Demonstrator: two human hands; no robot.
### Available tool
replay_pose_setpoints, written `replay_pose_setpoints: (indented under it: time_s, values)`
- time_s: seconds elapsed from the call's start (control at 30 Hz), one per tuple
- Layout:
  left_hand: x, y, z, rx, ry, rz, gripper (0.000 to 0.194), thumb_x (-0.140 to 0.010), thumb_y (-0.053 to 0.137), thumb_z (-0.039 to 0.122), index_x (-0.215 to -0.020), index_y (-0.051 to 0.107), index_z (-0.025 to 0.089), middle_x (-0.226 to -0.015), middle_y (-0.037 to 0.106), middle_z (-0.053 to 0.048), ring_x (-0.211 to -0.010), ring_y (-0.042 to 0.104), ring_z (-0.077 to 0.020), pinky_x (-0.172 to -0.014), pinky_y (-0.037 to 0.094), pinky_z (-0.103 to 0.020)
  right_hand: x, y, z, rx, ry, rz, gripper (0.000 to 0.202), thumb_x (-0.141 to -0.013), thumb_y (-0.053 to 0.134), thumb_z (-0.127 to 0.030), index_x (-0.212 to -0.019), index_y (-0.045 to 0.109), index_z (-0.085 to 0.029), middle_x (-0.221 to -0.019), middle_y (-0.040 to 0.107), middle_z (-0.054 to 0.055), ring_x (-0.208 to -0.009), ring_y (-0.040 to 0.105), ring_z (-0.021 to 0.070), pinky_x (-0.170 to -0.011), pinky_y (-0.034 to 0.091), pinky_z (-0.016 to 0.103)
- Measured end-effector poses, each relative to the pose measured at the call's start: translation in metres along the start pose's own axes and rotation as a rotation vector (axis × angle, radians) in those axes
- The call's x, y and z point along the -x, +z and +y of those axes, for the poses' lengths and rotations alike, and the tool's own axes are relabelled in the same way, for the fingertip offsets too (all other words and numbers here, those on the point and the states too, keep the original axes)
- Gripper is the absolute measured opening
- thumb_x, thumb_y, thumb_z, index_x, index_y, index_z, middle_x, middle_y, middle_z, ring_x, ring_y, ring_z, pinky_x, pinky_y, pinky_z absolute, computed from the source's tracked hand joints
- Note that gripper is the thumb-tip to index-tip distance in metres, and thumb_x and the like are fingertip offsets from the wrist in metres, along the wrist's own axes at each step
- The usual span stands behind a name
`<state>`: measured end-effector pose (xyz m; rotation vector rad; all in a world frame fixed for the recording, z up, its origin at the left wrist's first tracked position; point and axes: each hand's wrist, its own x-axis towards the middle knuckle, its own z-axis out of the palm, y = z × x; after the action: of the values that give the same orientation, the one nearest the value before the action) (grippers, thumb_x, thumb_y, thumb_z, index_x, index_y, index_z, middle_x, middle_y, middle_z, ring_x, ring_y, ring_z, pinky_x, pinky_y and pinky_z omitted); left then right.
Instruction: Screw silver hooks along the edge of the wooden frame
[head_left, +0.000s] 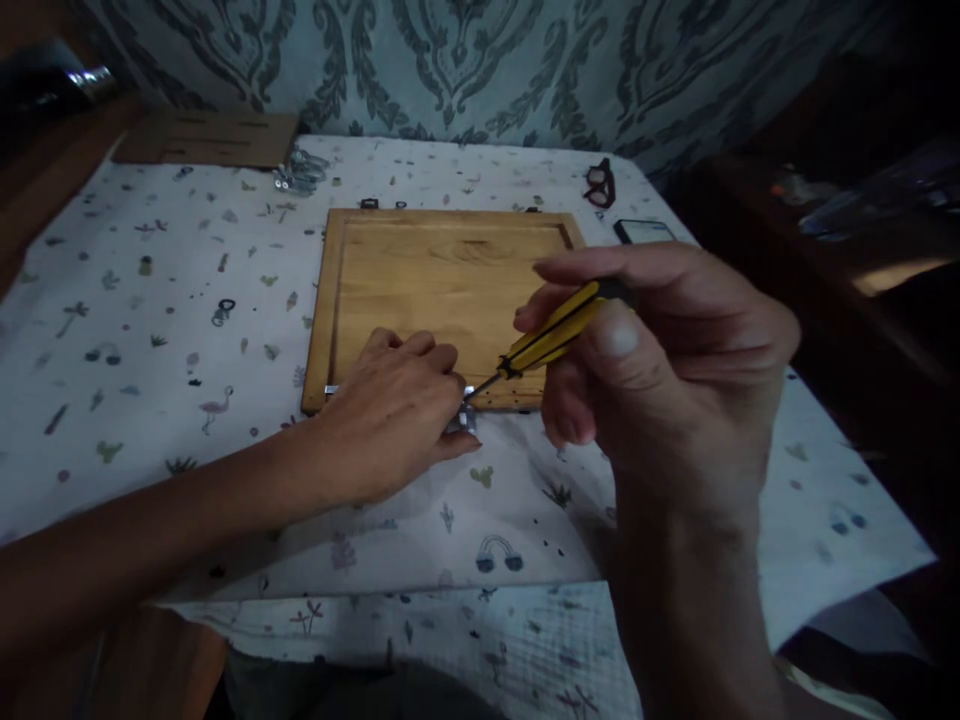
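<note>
A wooden panel (442, 290) with a raised frame lies flat on the patterned tablecloth. At its near edge, my left hand (397, 410) presses down, thumb and fingers closed on a small metal fitting (465, 418). My right hand (645, 350) holds a yellow and black screwdriver (551, 335) by the handle, tilted down to the left, with its tip at the metal fitting. A strip of shiny metal shows on the near edge either side of my left hand. The exact contact of the tip is too small to tell.
On the tablecloth (150, 350), a brown cardboard piece (210, 137) and several metal parts (301, 172) lie at the back left. Glasses (599, 185) and a phone (643, 232) are at the back right. A patterned wall covering (450, 70) rises behind.
</note>
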<state>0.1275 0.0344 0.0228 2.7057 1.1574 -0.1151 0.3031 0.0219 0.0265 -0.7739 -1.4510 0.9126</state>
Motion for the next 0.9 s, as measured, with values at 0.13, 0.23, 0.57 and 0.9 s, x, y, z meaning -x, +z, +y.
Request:
replay_pose_setpoints:
  time_s: [0.13,0.23,0.57,0.9]
  values:
    - [0.000,0.001,-0.001,0.012,0.000,-0.021,0.036,-0.096,0.063,0.050,-0.099,0.070,0.015,-0.107,0.065,-0.008,-0.109,0.056,-0.0298,-0.090,0.039,-0.047,0.002,0.002,0.002,-0.008,-0.017,0.041,0.011,-0.082,0.081,-0.033,-0.092,0.077,-0.038,-0.096,0.078,-0.005,-0.038,0.046,0.0083,-0.028,0.031,0.028]
    - [0.000,0.003,-0.002,0.016,0.012,0.000,0.035,-0.096,0.063,0.050,-0.099,0.071,0.016,-0.108,0.066,-0.008,-0.109,0.056,-0.0296,-0.090,0.039,-0.046,0.001,0.003,0.000,-0.039,-0.027,0.048,0.013,-0.080,0.083,-0.033,-0.091,0.076,-0.039,-0.088,0.078,-0.006,-0.042,0.050,0.0105,-0.029,0.034,0.027]
    - [0.002,0.000,0.000,0.019,0.002,-0.014,0.033,-0.097,0.061,0.046,-0.102,0.070,0.015,-0.118,0.066,-0.011,-0.115,0.056,-0.0311,-0.092,0.040,-0.047,0.003,0.004,0.001,0.030,-0.037,0.085,0.012,-0.080,0.082,-0.033,-0.090,0.079,-0.038,-0.088,0.079,-0.004,-0.042,0.054,0.0140,-0.025,0.032,0.029]
    - [0.001,0.006,-0.002,0.020,0.021,0.045,0.035,-0.095,0.063,0.049,-0.103,0.071,0.016,-0.107,0.067,-0.009,-0.107,0.057,-0.0299,-0.088,0.039,-0.045,0.005,0.004,0.003,0.056,-0.040,0.042,0.016,-0.087,0.075,-0.036,-0.102,0.080,-0.039,-0.095,0.080,-0.002,-0.038,0.051,0.0124,-0.030,0.039,0.032]
